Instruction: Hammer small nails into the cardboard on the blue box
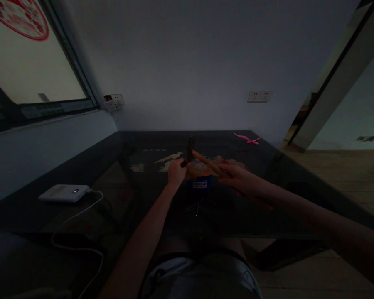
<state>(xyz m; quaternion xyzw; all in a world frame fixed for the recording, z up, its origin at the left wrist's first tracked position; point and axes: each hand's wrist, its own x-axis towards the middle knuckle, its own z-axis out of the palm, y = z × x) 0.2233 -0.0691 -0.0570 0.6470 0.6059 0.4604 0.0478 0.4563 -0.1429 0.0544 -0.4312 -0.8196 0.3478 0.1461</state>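
Note:
A round, brownish thing (199,169) rests on a blue container with a white label (200,184) at the middle of the dark table. At its left side, my left hand (176,172) is closed on a dark, upright object (190,148), whose exact shape is hard to make out. My right hand (233,177) is wrapped round a long wooden stick (207,161); the stick slants up to the left, its tip by the dark object. Small, thin shiny pieces (197,208) lie in front of the container.
A white power bank (65,193) with a white cable (77,214) lies on the left of the dark table (137,220). A pink item (251,140) sits near the back right corner. Behind stands a wall with sockets (258,96).

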